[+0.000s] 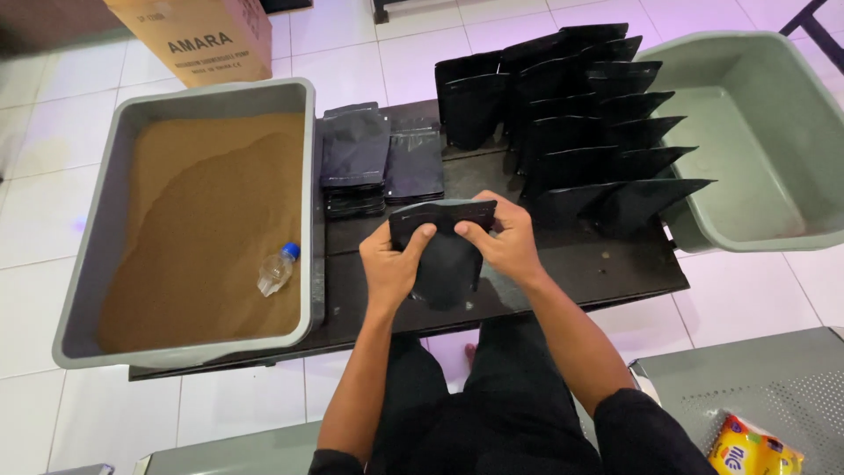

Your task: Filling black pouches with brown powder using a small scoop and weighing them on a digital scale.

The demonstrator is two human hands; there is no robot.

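Observation:
A black stand-up pouch (447, 255) is held over the low dark table (615, 264) by both hands at its top edge. My left hand (393, 258) grips the pouch's upper left, thumb on the mouth. My right hand (499, 237) grips the upper right. Flat stacks of black pouches (380, 158) lie just beyond the hands. Rows of opened, upright black pouches (580, 123) stand at the table's far right.
A grey tub (309, 176) of brown powder sits at left, with a cut plastic bottle (276, 269) lying on the powder. An empty grey tub (756, 132) stands at right. A cardboard box (193, 35) is behind. A yellow packet (754, 449) lies on the metal bench (774, 387).

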